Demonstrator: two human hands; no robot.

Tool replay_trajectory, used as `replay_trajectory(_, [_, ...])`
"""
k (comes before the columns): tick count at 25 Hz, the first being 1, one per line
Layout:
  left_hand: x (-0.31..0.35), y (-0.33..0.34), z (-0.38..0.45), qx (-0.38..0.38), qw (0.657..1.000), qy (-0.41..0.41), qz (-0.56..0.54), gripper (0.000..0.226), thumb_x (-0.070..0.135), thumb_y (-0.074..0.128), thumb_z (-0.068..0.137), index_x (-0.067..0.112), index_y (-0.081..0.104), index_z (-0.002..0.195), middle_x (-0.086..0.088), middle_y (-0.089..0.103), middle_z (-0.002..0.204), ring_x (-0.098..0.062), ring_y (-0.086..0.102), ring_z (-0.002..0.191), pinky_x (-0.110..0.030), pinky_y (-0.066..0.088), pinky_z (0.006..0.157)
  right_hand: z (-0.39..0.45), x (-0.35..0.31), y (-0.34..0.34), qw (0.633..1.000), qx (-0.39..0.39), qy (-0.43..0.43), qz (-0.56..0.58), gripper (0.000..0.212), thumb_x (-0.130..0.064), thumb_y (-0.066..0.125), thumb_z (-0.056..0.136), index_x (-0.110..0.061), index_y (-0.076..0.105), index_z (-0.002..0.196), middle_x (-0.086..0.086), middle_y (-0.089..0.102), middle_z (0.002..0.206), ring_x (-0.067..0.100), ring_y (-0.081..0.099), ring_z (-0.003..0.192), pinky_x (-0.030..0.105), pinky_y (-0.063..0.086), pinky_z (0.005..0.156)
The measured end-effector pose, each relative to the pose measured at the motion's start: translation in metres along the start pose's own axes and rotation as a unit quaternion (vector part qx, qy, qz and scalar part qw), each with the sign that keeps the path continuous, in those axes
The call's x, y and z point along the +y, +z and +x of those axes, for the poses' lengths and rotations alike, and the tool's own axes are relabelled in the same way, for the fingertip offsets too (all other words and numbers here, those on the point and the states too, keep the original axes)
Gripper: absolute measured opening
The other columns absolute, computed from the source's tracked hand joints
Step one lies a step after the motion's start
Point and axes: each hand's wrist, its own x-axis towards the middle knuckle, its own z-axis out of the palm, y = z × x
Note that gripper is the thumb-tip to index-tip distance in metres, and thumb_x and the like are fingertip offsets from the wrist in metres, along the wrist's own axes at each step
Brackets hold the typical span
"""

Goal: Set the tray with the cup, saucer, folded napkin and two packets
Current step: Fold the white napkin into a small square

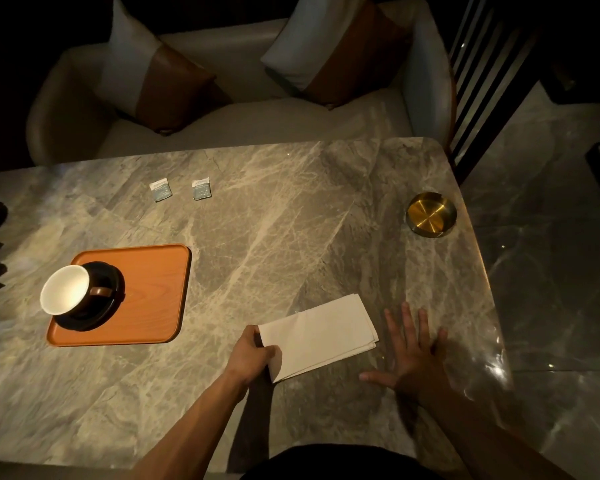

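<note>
Marble table (291, 209), right edge rounded, wide bare stretch mid-table. Orange tray (146, 292) near left; dark saucer (108, 306) on its left half with cup (65, 289) sitting on it, tray's right half free. Folded napkin (317, 336) flat near front edge, well apart from tray. Left hand (252, 355) pinches napkin's left end, fingers curled on it. Right hand (414, 355) just beside napkin, fingers spread straight (holding nothing). Gold dish (430, 214) by right edge. Two packets (161, 191) (201, 189) side by side, far side.

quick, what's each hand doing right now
Left hand: grips the near-left end of the folded napkin.
Right hand: open, fingers spread, beside the napkin, holding nothing.
</note>
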Motion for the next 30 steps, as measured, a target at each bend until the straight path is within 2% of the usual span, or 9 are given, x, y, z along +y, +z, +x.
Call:
replay_trajectory(4, [0.014,-0.002,-0.013,0.017,0.999,0.04,-0.01,0.028,0.01,0.063,0.091,0.024,0.05,0.112,0.0,0.063,0.103,-0.014,0.064,0.086,-0.025,0.052,0.062,0.004,0.0,0.004,1.0,0.003,0.006,-0.012,0.135,-0.109,0.023,0.04,-0.041,-0.034,0.142,-0.003,-0.045,0.151,0.029,-0.044,0.136,0.064,-0.03,0.104])
replay_trajectory(11, [0.059,0.012,-0.029,0.055,0.989,0.137,0.02,0.033,0.017,0.071,0.084,0.035,0.051,0.104,0.004,0.062,0.095,-0.017,0.066,0.077,-0.03,0.053,0.063,0.004,0.004,0.008,0.999,0.037,0.003,-0.007,0.133,-0.109,0.021,0.042,-0.04,-0.031,0.144,-0.004,-0.043,0.152,0.028,-0.041,0.138,0.063,-0.029,0.105])
replay_trajectory(13, [0.07,0.023,-0.029,0.057,0.986,0.15,0.037,0.037,0.019,0.073,0.082,0.034,0.05,0.107,0.005,0.062,0.093,-0.016,0.065,0.074,-0.03,0.051,0.061,0.003,0.003,0.009,0.999,0.042,0.0,-0.005,0.134,-0.108,0.024,0.044,-0.039,-0.021,0.149,-0.002,-0.034,0.158,0.03,-0.034,0.143,0.065,-0.023,0.108])
replay_trajectory(16, [0.084,0.041,-0.029,0.061,0.984,0.16,0.05,0.04,0.019,0.074,0.081,0.032,0.049,0.11,0.005,0.062,0.09,-0.015,0.065,0.075,-0.038,0.055,0.065,0.001,0.002,0.008,0.999,0.033,-0.004,0.012,0.132,-0.106,0.03,0.047,-0.035,0.005,0.155,0.005,-0.005,0.165,0.036,-0.01,0.149,0.069,-0.007,0.111])
replay_trajectory(18, [0.092,0.053,-0.029,0.06,0.982,0.167,0.059,0.041,0.018,0.073,0.08,0.03,0.049,0.111,0.006,0.061,0.088,-0.014,0.065,0.075,-0.041,0.057,0.067,0.001,0.0,0.008,0.999,0.037,-0.016,0.018,0.128,-0.106,0.032,0.048,-0.037,0.013,0.154,0.008,0.004,0.165,0.039,-0.001,0.149,0.073,-0.001,0.109])
replay_trajectory(22, [0.104,0.08,-0.027,0.056,0.976,0.19,0.092,0.039,0.014,0.072,0.08,0.025,0.049,0.11,0.015,0.058,0.078,0.004,0.057,0.068,-0.021,0.045,0.056,0.004,-0.005,0.009,0.998,0.047,-0.035,0.025,0.121,-0.106,0.032,0.048,-0.044,0.017,0.151,0.015,0.005,0.164,0.046,-0.001,0.147,0.078,-0.004,0.105])
replay_trajectory(24, [0.108,0.091,-0.028,0.052,0.976,0.187,0.095,0.036,0.014,0.07,0.08,0.027,0.047,0.104,0.016,0.058,0.075,0.005,0.056,0.067,-0.021,0.042,0.054,0.003,-0.006,0.008,0.997,0.055,-0.039,0.02,0.119,-0.105,0.031,0.049,-0.047,0.016,0.151,0.018,0.004,0.163,0.049,-0.003,0.146,0.08,-0.004,0.103])
replay_trajectory(27, [0.112,0.105,-0.03,0.048,0.976,0.187,0.101,0.034,0.016,0.067,0.081,0.03,0.044,0.101,0.014,0.062,0.073,-0.004,0.061,0.068,-0.024,0.041,0.053,0.003,-0.005,0.008,0.996,0.071,-0.048,0.016,0.116,-0.104,0.033,0.05,-0.049,0.013,0.15,0.02,0.0,0.163,0.051,-0.008,0.145,0.083,-0.003,0.1])
replay_trajectory(30, [0.113,0.117,-0.028,0.05,0.975,0.188,0.107,0.032,0.018,0.066,0.082,0.029,0.045,0.105,0.014,0.062,0.074,0.001,0.058,0.065,-0.02,0.036,0.051,0.002,-0.003,0.009,0.995,0.077,-0.055,0.005,0.111,-0.103,0.034,0.053,-0.051,0.012,0.149,0.021,-0.003,0.162,0.051,-0.012,0.144,0.084,-0.002,0.099])
